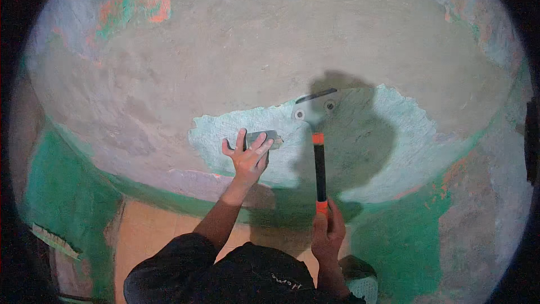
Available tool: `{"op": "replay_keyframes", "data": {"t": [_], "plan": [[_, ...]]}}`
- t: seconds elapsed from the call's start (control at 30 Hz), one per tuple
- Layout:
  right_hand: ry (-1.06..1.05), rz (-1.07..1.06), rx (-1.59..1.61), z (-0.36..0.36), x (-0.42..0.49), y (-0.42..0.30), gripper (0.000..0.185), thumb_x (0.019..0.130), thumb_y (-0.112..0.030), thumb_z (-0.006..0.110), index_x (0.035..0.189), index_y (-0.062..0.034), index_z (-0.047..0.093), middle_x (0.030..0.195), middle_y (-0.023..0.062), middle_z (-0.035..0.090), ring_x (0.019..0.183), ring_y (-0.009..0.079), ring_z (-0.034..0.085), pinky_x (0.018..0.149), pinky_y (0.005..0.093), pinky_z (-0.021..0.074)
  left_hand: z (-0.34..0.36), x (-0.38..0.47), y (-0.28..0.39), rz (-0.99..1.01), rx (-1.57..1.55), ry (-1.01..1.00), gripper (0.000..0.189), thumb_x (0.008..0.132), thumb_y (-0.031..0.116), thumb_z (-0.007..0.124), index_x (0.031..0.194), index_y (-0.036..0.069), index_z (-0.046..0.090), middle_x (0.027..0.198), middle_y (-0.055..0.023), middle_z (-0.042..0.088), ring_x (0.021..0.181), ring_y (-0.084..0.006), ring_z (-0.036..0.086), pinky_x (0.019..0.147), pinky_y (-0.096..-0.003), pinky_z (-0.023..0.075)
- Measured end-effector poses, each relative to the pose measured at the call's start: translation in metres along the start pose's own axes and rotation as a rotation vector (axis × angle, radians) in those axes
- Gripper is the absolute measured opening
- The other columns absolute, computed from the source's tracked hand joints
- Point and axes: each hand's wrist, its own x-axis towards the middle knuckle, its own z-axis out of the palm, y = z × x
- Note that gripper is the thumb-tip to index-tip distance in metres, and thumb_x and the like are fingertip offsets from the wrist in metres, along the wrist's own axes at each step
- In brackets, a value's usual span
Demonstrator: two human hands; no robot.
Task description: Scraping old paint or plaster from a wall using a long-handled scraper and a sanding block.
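Observation:
My right hand [328, 230] grips the lower end of a long-handled scraper [320, 169], which has a black shaft with orange bands. Its wide metal head [313, 107], with two round fasteners and a dark blade edge, lies against the wall at the border of a pale bluish patch [228, 131] with ragged edges. To its left, my left hand [249, 154] is spread over a small grey-green rectangular piece [275, 139] in front of that patch. Whether the fingers hold this piece or only rest on it is unclear.
A grey-beige coating [261, 42] covers the upper wall, with orange and green traces [156, 0] at top left. Green paint [396, 245] runs below. A tan tiled surface [152, 236] shows at the bottom. A dark shadow [350, 147] falls across the patch.

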Motion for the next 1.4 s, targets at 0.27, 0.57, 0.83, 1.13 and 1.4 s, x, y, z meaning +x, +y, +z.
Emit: {"op": "replay_keyframes", "data": {"t": [0.27,0.57,0.83,1.13,1.4], "plan": [[-0.021,-0.007,-0.034,0.002,-0.002,0.003,0.049,0.105,-0.028,0.058,0.145,-0.0002,0.050,0.083,0.0004,0.057,0.063,0.0058,0.050,0.055,0.0243,0.0424,0.001,-0.002,-0.001,0.006,-0.027,-0.033,0.037,0.078,0.009,0.077,0.110,0.027,0.078,0.121,0.0024,0.073,0.141,-0.0367,0.046,0.119,-0.0598,0.0034],[-0.028,0.061,0.037,0.009,-0.001,0.004,0.046,0.105,-0.021,0.055,0.145,-0.0012,0.049,0.081,-0.0012,0.057,0.064,0.0051,0.050,0.056,0.0230,0.0423,0.000,-0.008,-0.004,-0.007,-0.012,-0.051,0.038,0.079,0.012,0.074,0.112,0.031,0.077,0.126,0.0083,0.071,0.142,-0.0293,0.045,0.117,-0.0585,0.0057],[-0.075,0.014,-0.012,0.008,0.001,0.011,0.046,0.104,-0.019,0.056,0.146,-0.0006,0.048,0.078,-0.0019,0.056,0.063,0.0042,0.050,0.054,0.0219,0.0407,-0.001,-0.009,-0.004,-0.016,-0.012,-0.054,0.040,0.079,0.010,0.075,0.113,0.031,0.077,0.124,0.0069,0.072,0.142,-0.0306,0.045,0.117,-0.0581,0.0060],[-0.072,-0.001,-0.015,0.010,-0.001,0.004,0.047,0.105,-0.021,0.054,0.146,0.0012,0.047,0.077,-0.0032,0.054,0.062,0.0033,0.048,0.054,0.0215,0.0404,0.000,-0.007,-0.002,-0.026,-0.016,-0.023,0.037,0.079,0.009,0.076,0.111,0.029,0.077,0.122,0.0064,0.073,0.142,-0.0320,0.047,0.118,-0.0580,0.0058],[-0.083,0.081,0.039,0.009,-0.003,0.004,0.048,0.105,-0.022,0.055,0.146,-0.0002,0.048,0.079,-0.0016,0.056,0.063,0.0040,0.049,0.054,0.0214,0.0408,-0.005,-0.005,-0.001,-0.033,-0.009,-0.062,0.039,0.079,0.010,0.076,0.112,0.030,0.077,0.125,0.0064,0.072,0.141,-0.0316,0.047,0.117,-0.0583,0.0074]]}}
